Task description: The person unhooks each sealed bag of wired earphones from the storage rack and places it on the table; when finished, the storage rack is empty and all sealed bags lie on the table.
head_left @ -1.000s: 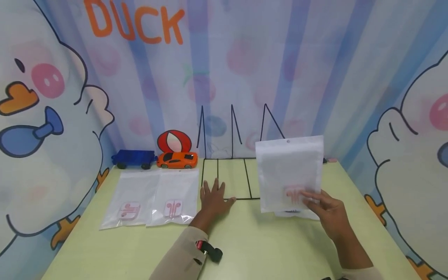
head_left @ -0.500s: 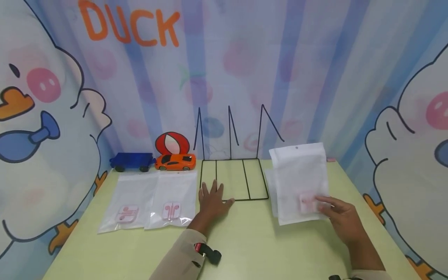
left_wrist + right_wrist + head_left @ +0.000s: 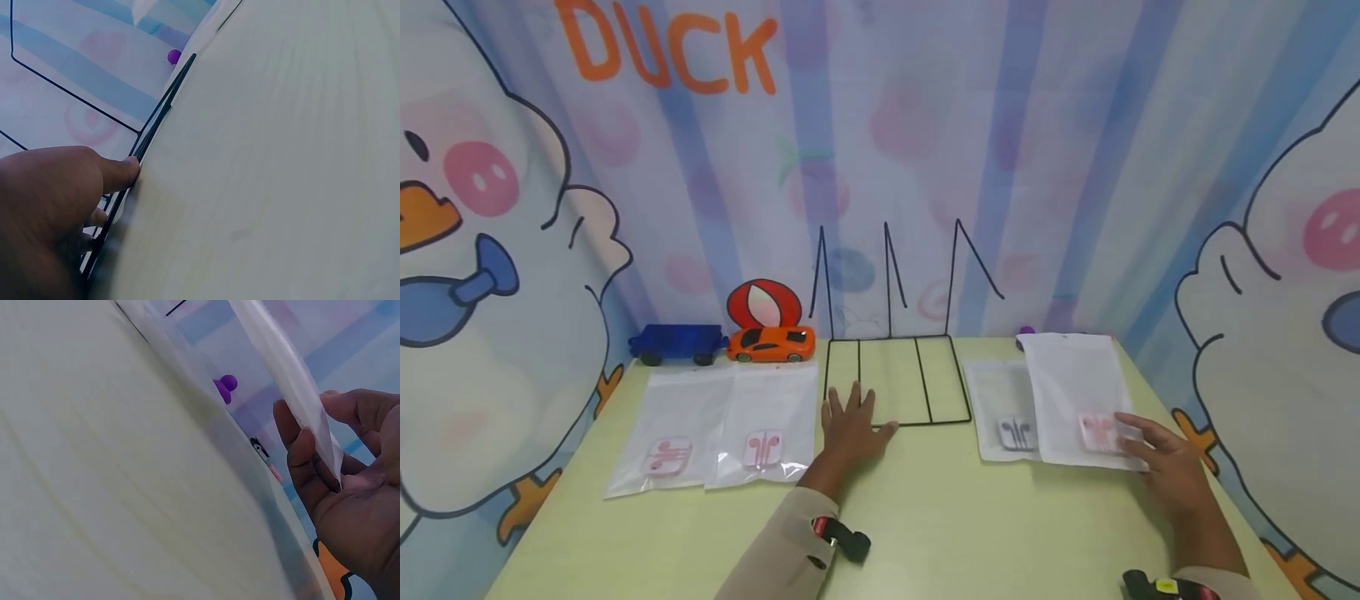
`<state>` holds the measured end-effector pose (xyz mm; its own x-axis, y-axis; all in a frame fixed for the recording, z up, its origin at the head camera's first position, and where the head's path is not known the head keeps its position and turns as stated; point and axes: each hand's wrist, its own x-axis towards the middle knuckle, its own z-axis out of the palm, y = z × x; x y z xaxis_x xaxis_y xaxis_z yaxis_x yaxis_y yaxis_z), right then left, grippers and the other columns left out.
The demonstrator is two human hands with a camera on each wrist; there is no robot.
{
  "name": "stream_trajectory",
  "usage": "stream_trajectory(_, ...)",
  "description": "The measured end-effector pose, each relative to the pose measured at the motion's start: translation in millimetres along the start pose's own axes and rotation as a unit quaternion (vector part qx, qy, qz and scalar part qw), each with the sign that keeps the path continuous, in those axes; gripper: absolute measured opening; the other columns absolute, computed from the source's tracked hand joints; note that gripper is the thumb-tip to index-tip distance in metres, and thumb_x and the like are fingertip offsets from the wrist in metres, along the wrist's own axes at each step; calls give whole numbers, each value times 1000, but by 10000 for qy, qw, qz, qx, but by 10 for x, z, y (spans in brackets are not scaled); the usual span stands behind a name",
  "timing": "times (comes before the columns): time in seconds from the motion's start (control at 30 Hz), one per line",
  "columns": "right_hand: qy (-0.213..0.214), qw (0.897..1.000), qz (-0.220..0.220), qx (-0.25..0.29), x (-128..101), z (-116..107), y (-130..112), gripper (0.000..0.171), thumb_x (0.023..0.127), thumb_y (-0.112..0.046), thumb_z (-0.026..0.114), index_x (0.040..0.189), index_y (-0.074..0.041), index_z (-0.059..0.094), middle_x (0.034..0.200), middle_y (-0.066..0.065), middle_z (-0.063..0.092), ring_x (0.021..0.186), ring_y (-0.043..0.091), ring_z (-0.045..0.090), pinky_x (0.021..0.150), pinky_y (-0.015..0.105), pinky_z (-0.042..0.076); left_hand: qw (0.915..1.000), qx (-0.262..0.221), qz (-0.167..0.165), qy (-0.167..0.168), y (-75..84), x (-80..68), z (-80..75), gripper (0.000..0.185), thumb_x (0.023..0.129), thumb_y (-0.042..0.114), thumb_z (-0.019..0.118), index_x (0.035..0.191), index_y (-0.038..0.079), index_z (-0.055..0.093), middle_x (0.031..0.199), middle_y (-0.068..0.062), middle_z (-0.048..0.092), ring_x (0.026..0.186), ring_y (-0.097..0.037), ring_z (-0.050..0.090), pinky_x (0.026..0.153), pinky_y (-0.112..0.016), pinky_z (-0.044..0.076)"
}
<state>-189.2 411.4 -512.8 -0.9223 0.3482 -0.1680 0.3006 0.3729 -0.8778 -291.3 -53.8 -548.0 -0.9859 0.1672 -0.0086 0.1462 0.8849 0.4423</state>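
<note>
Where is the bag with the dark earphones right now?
In the head view, the bag with dark earphones lies flat on the table's right half, between the black wire rack and the pink-earphone bag the right hand holds.

Seen from above and behind, the head camera looks forward and down across the whole tabletop (image 3: 940,517) to the cartoon backdrop, with both forearms entering at the bottom of the frame. The left wrist camera sits almost on the surface, very near the left hand (image 3: 56,206) at lower left of its frame, and faces along the tabletop past the black wire rack (image 3: 153,134) toward the backdrop. The right wrist camera, equally low and close, looks across the tabletop with the right hand (image 3: 350,500) at right, holding the edge of a clear bag (image 3: 294,381). Both wrist views share a small purple object (image 3: 225,387) with the head view.
</note>
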Motion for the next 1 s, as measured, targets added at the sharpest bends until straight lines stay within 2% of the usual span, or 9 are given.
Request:
stream_trajectory(0.07,151,9999,66,-5,30,-37,47,52,107,-39,71,157,-28,62,182,9,25,167,36,28,123,42,47,10000,-7,11,-21,-6,1,5,81,105,57,61,168,10,42,182,-18,23,168,-58,5,136,-69,7)
stream_trajectory(0.13,186,9997,47,179,58,-79,103,53,108,-36,70,159,-26,59,183,8,21,171,37,17,133,60,32,10000,-45,23,-32,-10,0,8,81,105,56,61,168,9,43,182,-19,23,167,-59,4,136,-69,7)
stream_trajectory(0.2,246,9994,36,248,88,-117,162,54,108,-37,69,160,-27,57,184,5,18,172,35,12,135,56,27,10000,-64,33,-13,-13,2,9,81,105,55,61,168,8,43,182,-19,24,167,-59,4,135,-70,7)
stream_trajectory(0.27,310,9990,55,332,115,-150,207,55,108,-38,69,161,-29,57,184,2,19,172,31,13,134,41,33,10000,-80,35,20,-19,9,11,80,105,54,61,168,8,43,182,-19,24,167,-59,4,135,-70,7)
stream_trajectory(0.37,433,9987,114,261,149,-181,248,54,107,-38,72,159,-28,59,182,4,23,172,31,16,135,38,31,10000,-81,29,26,-30,19,17,80,105,54,61,168,9,42,182,-19,23,167,-59,3,136,-70,6)
stream_trajectory(0.5,569,9982,154,60,195,-186,277,54,105,-31,73,156,-17,62,180,10,27,172,36,15,138,60,15,9999,-113,41,52,-39,22,35,79,105,55,61,167,8,44,182,-19,25,167,-59,5,135,-70,7)
stream_trajectory(0.57,608,9979,158,-176,195,-178,260,55,105,-29,72,157,-12,59,180,12,26,171,40,15,137,63,13,9999,-92,37,37,-33,22,32,80,105,56,60,168,9,43,182,-19,24,167,-59,5,135,-70,7)
stream_trajectory(0.87,734,9909,187,-1111,220,-97,247,58,108,-23,62,162,-7,50,178,26,27,166,53,21,131,72,21,10000,-53,56,-19,-6,3,4,80,105,54,61,167,8,43,182,-20,24,167,-60,5,135,-70,7)
stream_trajectory(1.0,871,9907,139,-1040,229,-90,250,59,109,-23,59,165,-8,47,178,24,29,167,52,22,131,72,21,10000,-71,46,-21,1,4,-2,80,105,55,60,168,9,42,182,-20,23,167,-59,4,135,-70,7)
